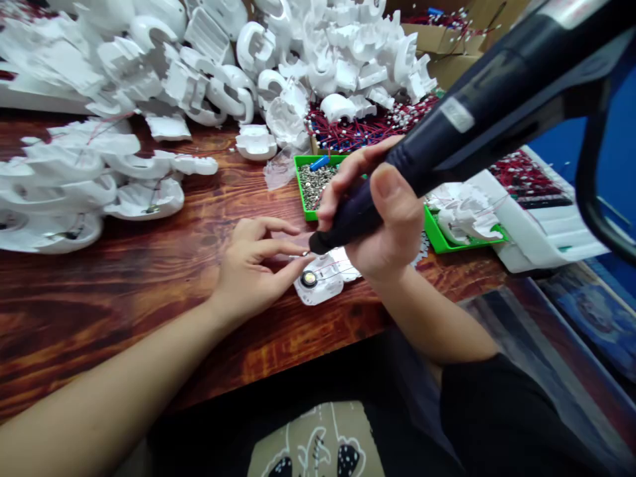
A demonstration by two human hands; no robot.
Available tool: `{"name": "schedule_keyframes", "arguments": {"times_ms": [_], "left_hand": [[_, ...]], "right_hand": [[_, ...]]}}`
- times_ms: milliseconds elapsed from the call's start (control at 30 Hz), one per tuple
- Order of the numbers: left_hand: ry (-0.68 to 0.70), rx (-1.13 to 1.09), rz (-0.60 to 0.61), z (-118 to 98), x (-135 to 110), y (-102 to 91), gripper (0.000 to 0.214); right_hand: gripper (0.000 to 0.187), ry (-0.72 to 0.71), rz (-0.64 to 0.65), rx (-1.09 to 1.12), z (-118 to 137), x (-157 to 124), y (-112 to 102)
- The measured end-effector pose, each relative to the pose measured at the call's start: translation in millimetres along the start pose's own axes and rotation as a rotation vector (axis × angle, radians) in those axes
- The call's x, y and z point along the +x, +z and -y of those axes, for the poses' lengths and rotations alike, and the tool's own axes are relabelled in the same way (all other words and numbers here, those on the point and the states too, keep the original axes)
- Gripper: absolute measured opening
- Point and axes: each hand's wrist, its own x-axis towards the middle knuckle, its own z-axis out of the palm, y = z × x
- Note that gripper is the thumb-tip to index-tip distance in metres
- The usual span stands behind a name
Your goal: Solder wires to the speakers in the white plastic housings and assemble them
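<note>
My right hand [385, 225] is wrapped round a black electric screwdriver [447, 126], which slants down to the left. Its dark nose ends just at the fingertips of my left hand [258, 258]. Between my left thumb and index finger a small shiny screw [305, 254] shows, pinched close to the driver's nose. Right below these fingertips lies a white plastic housing [322, 288] on the table, with a round black-rimmed speaker [309, 279] and thin red wires in it. My right hand hides part of the housing.
Behind my hands stands a green tray of screws [311, 189] with a blue cylinder in it. Another green tray [442, 245] holds white parts. White shells [74, 172] lie at left, more [322, 46] heap at the back, beside red wires [348, 136]. A black cable [586, 165] hangs at right.
</note>
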Motion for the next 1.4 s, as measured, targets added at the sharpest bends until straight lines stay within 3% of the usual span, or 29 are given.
{"name": "schedule_keyframes", "arguments": {"times_ms": [167, 333, 600, 667, 767, 833, 900, 1033, 1233, 1400], "left_hand": [[-0.06, -0.024, 0.013, -10, -5, 2.0, 0.008], [-0.148, -0.076, 0.04, -12, -7, 1.9, 0.011], [-0.163, -0.053, 0.058, -8, -8, 4.8, 0.017], [-0.182, -0.082, 0.095, -6, -9, 4.1, 0.031], [-0.242, -0.191, 0.263, -5, -11, -1.3, 0.08], [-0.243, -0.2, 0.38, -6, -14, -6.8, 0.108], [-0.229, -0.157, 0.455, -9, -16, -11.4, 0.12], [-0.222, -0.081, 0.511, -13, -17, -13.8, 0.11], [-0.232, -0.044, 0.519, -11, -16, -11.1, 0.086], [-0.231, -0.049, 0.517, -13, -17, -10.7, 0.079]], "right_hand": [[0.03, -0.081, -0.001, -0.02, 7, -7, 5], [0.031, -0.101, -0.046, -0.09, 11, -15, 10], [0.025, -0.106, -0.095, -0.18, 1, -16, 11], [0.02, -0.141, -0.154, -0.216, -3, -16, 13], [0.031, -0.211, -0.241, -0.276, -7, -16, 14], [0.036, -0.212, -0.229, -0.314, -10, -16, 11], [0.035, -0.183, -0.2, -0.306, -13, -16, 8], [0.032, -0.185, -0.175, -0.202, -22, -15, 3], [0.027, -0.151, -0.105, -0.241, -30, -20, 0], [0.021, -0.243, -0.135, -0.185, -38, -20, 3]]}}
